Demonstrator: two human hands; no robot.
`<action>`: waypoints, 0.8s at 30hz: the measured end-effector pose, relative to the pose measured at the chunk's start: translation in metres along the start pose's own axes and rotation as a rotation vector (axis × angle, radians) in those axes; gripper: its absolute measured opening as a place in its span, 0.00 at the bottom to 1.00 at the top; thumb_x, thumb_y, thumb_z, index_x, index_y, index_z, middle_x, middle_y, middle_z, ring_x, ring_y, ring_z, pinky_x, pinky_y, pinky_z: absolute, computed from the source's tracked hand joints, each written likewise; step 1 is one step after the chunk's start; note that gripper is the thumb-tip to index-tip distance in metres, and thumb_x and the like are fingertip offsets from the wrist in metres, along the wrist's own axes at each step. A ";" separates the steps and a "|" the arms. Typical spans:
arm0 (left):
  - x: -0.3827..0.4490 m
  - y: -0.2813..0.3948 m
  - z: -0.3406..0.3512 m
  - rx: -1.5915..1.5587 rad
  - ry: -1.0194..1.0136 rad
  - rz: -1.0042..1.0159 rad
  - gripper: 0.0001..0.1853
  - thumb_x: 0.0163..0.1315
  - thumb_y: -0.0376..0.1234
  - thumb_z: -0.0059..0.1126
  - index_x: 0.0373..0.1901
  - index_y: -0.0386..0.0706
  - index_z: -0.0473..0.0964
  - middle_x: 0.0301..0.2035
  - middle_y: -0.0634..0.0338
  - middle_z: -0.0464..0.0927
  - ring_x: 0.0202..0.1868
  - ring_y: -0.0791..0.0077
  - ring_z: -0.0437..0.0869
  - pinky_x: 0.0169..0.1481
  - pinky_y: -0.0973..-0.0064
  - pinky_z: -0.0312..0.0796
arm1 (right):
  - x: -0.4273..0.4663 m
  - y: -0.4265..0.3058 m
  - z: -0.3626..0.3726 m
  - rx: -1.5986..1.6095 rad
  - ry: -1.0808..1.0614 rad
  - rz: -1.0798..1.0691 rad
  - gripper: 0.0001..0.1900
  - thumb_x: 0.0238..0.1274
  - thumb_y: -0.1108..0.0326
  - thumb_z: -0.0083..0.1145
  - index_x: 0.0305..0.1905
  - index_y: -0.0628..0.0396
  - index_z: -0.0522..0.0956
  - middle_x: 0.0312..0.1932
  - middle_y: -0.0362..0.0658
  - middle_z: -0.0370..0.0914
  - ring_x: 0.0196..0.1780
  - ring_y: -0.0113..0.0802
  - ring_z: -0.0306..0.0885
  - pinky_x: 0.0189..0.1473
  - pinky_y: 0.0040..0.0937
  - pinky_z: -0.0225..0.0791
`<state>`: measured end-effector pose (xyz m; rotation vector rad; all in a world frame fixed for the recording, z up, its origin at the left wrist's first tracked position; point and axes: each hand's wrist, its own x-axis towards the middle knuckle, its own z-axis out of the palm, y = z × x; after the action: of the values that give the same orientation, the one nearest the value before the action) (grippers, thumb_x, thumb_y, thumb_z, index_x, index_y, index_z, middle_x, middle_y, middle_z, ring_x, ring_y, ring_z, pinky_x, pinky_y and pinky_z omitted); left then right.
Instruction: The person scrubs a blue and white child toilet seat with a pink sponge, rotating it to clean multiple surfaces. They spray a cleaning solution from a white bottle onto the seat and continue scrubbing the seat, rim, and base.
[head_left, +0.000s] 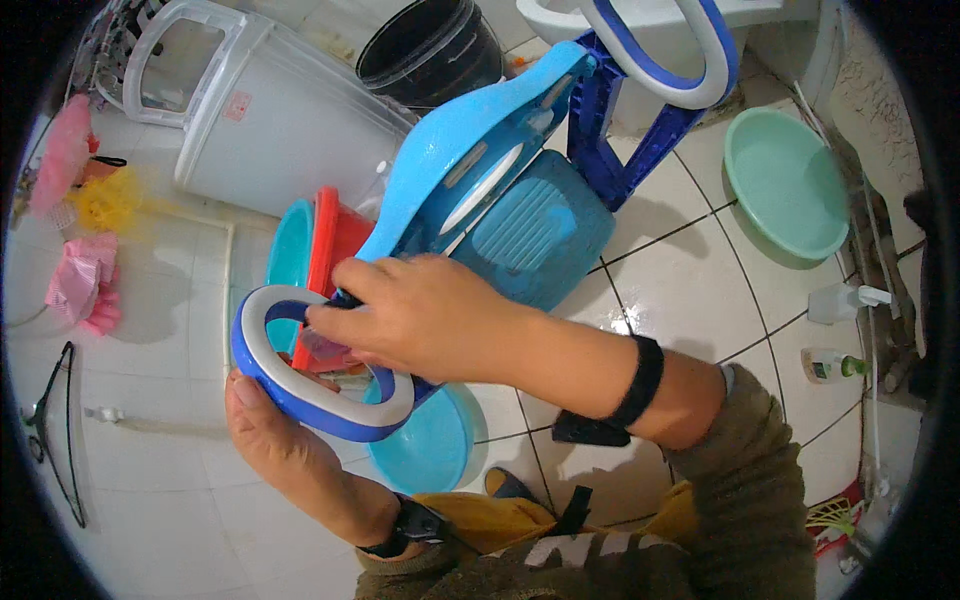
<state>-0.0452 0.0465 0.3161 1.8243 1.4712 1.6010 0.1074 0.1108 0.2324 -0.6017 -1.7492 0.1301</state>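
A blue plastic child's toilet-training seat, wet on its surface, is held up before me, with a ribbed step below. At its near end is a white-and-blue loop handle; a matching loop handle is at its far end. My left hand grips the near handle from its outer side, some fingers hidden behind it. Across the base of that handle lies my right hand, fingers bent around a small pinkish item, mostly covered and too blurred to name.
Behind stand a clear plastic storage bin and a black bucket. A red basin and a turquoise basin are beyond my hands, a light-blue basin below. Rightward are a green basin and two bottles.
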 end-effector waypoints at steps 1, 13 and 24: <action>0.001 0.001 0.000 0.014 0.028 -0.025 0.25 0.74 0.50 0.42 0.44 0.33 0.74 0.22 0.54 0.78 0.23 0.73 0.79 0.28 0.82 0.70 | 0.003 0.000 0.000 -0.053 -0.065 -0.028 0.18 0.57 0.56 0.63 0.51 0.47 0.75 0.31 0.44 0.74 0.38 0.46 0.81 0.31 0.39 0.74; 0.009 -0.003 0.002 0.029 0.011 -0.080 0.23 0.74 0.48 0.43 0.43 0.34 0.74 0.24 0.54 0.80 0.22 0.80 0.76 0.25 0.88 0.64 | 0.005 0.001 -0.013 0.259 -0.468 0.197 0.11 0.56 0.60 0.62 0.43 0.47 0.80 0.35 0.47 0.79 0.37 0.49 0.81 0.41 0.45 0.74; 0.001 -0.003 -0.011 -0.404 -0.120 -0.175 0.22 0.73 0.42 0.49 0.54 0.32 0.70 0.38 0.52 0.80 0.35 0.76 0.82 0.35 0.84 0.75 | 0.046 0.001 0.000 -0.264 -0.047 -0.349 0.08 0.54 0.64 0.58 0.37 0.52 0.80 0.38 0.46 0.81 0.41 0.45 0.81 0.38 0.37 0.76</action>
<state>-0.0556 0.0441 0.3178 1.4929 1.1216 1.5384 0.1007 0.1322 0.2721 -0.4749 -1.9053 -0.3364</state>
